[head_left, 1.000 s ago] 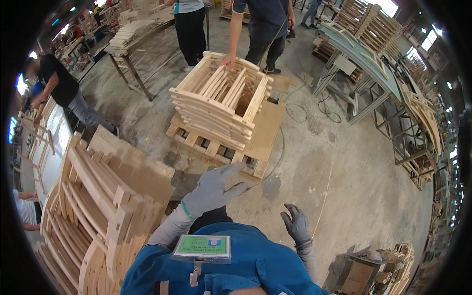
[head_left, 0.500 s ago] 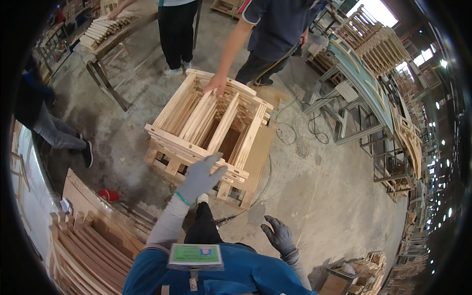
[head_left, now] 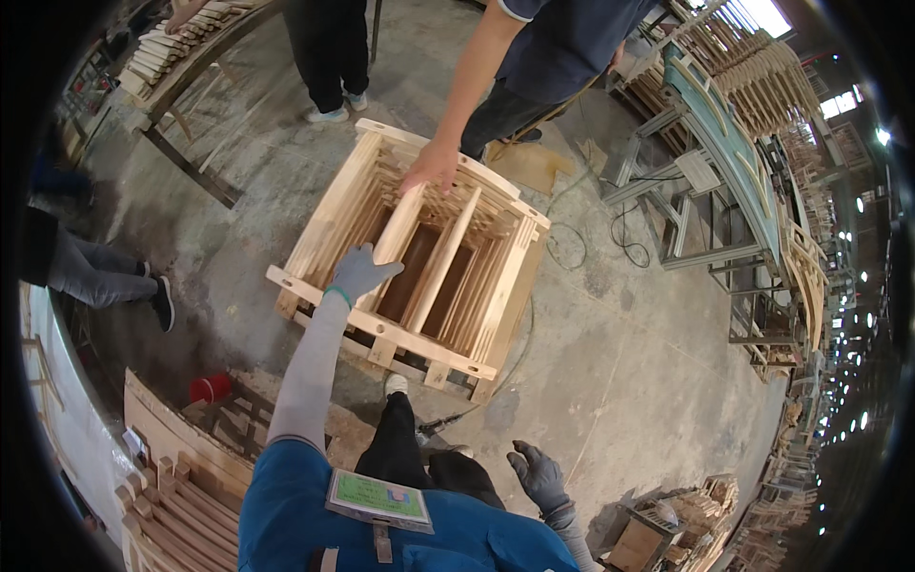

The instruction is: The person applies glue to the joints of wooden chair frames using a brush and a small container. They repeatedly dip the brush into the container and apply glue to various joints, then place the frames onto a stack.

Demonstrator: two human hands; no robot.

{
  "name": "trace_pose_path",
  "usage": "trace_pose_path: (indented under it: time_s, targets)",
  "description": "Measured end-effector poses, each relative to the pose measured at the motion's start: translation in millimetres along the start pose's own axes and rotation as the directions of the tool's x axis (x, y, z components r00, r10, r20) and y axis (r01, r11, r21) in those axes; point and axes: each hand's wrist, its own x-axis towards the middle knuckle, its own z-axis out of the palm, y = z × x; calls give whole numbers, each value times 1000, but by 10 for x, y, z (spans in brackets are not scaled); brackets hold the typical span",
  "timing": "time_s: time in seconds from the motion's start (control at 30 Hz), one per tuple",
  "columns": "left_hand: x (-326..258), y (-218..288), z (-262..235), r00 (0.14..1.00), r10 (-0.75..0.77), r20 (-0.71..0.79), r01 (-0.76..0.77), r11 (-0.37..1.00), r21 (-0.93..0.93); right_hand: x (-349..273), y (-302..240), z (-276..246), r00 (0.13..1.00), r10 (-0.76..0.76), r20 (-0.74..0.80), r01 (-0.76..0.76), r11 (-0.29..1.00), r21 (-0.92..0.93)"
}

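Note:
A stack of pale wooden frames [head_left: 434,348] with slats between their rails sits low in front of me. My left hand [head_left: 358,275], in a grey glove, reaches over the near rail beside the near end of a middle slat [head_left: 398,229]. Its thumb points right, apart from the fingers; whether it touches the slat I cannot tell. A co-worker's bare hand [head_left: 434,169] rests at the far end of that same slat. Low on the right, away from the stack, my right hand [head_left: 538,475], in a darker grey glove, hangs with fingers apart and holds nothing.
Under the stack lies a wooden pallet [head_left: 438,374]. Curved wooden parts [head_left: 186,510] stand at lower left near a red bucket [head_left: 210,388]. A hose [head_left: 519,357] runs along the floor. At right stands a metal-framed bench [head_left: 715,162]; another person's legs [head_left: 324,57] are at the back.
My left hand has moved forward and left, from above the near rail to beside the middle slat. Fewer slats show in the middle of the stack. My right hand stays low.

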Motion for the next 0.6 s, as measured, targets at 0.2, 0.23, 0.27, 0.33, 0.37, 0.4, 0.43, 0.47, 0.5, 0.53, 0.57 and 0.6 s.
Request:
trace_pose_path:
  time_s: [0.2,0.23,0.27,0.33,0.37,0.4,0.43,0.47,0.5,0.53,0.57,0.6]
  targets:
    - [935,-56,347,987,-161,23,161,957,-241,-90,151,75,989,146,28,-146,989,-7]
    - [989,-184,350,973,-166,161,223,862,-455,-106,184,76,986,163,38,-162,986,-29]
    - [1014,-207,348,944,-135,302,303,721,-624,-104,186,96,983,175,56,-173,984,-39]
    - [993,-195,402,971,-101,217,225,695,-683,-60,200,85,979,180,95,-175,982,-67]
    - [926,-146,425,979,-83,184,190,690,-698,-43,196,110,981,170,98,-164,984,-67]
    - [839,-77,461,981,-107,163,194,630,-752,16,197,126,983,157,98,-150,986,-69]
    - [707,-73,451,986,-85,145,166,636,-754,96,200,135,985,138,101,-131,989,-73]
    - [519,-77,403,990,-66,123,136,644,-753,185,200,146,993,82,90,-76,995,-64]
    - [358,-117,423,995,-36,95,95,652,-752,287,195,159,997,24,68,-20,998,-55]
    - [167,-176,423,998,-37,48,61,689,-722,401,188,166,998,-37,45,39,998,-48]
    - [-51,-335,415,999,-46,-9,28,727,-686,531,172,156,995,-78,65,81,996,-44]
    - [-255,-508,417,994,-87,-69,29,804,-594,697,154,134,990,-114,82,118,992,-41]
